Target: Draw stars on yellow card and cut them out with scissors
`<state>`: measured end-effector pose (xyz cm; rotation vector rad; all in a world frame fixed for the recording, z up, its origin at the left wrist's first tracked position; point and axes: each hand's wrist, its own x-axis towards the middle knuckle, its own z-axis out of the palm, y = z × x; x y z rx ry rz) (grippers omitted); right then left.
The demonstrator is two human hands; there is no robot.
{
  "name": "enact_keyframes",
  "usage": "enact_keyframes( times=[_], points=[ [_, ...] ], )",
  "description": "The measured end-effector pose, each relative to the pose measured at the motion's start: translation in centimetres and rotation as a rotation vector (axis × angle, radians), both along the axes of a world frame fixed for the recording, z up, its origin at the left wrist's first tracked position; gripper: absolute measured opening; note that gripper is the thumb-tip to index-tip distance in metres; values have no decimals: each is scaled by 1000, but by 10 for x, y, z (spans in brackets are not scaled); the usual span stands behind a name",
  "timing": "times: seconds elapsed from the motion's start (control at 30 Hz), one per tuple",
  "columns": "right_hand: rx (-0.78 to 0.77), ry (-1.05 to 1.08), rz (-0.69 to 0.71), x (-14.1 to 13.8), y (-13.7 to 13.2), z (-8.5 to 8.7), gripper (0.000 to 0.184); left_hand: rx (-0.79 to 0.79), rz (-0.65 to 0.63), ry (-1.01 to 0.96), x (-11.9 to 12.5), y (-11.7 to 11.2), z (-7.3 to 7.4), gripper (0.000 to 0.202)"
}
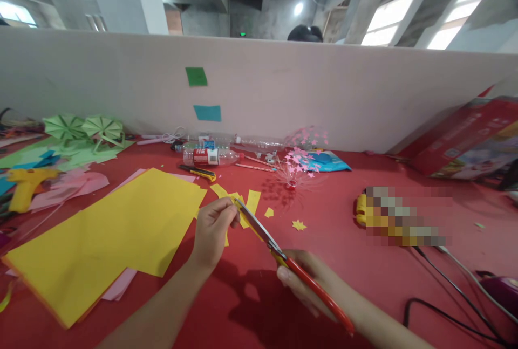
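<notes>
My right hand (pixel 307 279) is wrapped round the handles of red-handled scissors (pixel 265 237), whose blades point up and left. The blade tips reach the fingertips of my left hand (pixel 214 225), which are pinched together on a small piece of yellow paper, mostly hidden by the fingers. Just beyond lie yellow paper strips (pixel 253 202) and scraps. A small yellow paper star (pixel 299 225) and a yellow pentagon scrap (pixel 269 212) rest to the right of them. Large yellow sheets (pixel 121 225) lie left of my left hand.
Behind stand a pink star decoration (pixel 299 163), plastic bottles (pixel 210 156) and a utility knife (pixel 197 172). A yellow glue gun (pixel 30 184) and green paper fans (pixel 101 128) are at left. At right are a power strip (pixel 361 210), cables and a red box (pixel 457 138).
</notes>
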<state>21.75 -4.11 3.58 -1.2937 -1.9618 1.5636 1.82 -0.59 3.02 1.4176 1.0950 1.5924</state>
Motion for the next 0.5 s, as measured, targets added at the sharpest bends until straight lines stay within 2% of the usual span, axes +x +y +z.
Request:
enact_keyframes(
  times=[0.5],
  points=[
    [-48, 19, -18, 0, 2, -8, 59, -12, 2, -37, 2, -1, -2, 28]
  ],
)
